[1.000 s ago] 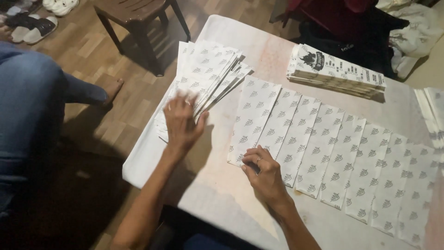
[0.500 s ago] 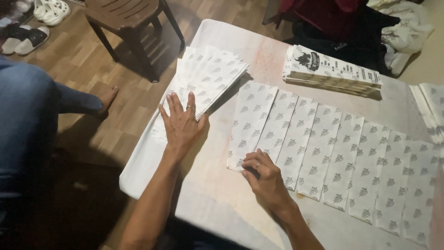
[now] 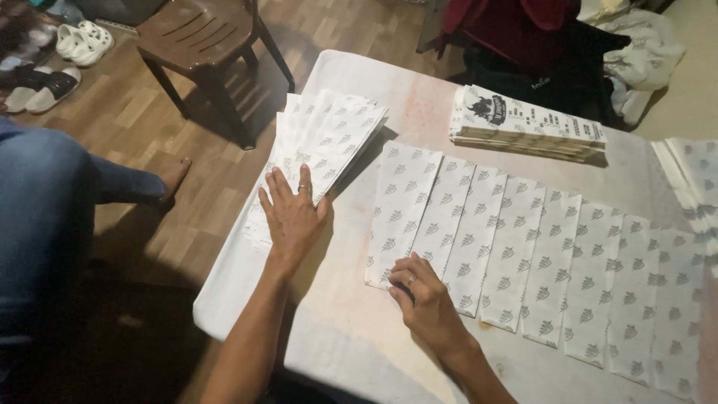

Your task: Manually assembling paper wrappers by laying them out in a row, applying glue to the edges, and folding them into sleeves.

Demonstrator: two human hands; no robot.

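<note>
On table (image 3: pixel 359 344), paper sheets (image 3: pixel 407 213) lengthwise away

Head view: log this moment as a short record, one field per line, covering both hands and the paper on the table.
left hand: flat, palm down on the fanned stack of patterned sheets
right hand: fingertips on the near end of the first sheet in the row of sheets
row of sheets: overlapping, laid side by side across the table
printed stack: squared pile at the far edge
chair: brown, on the floor to the left
sandals: by the chair
</note>
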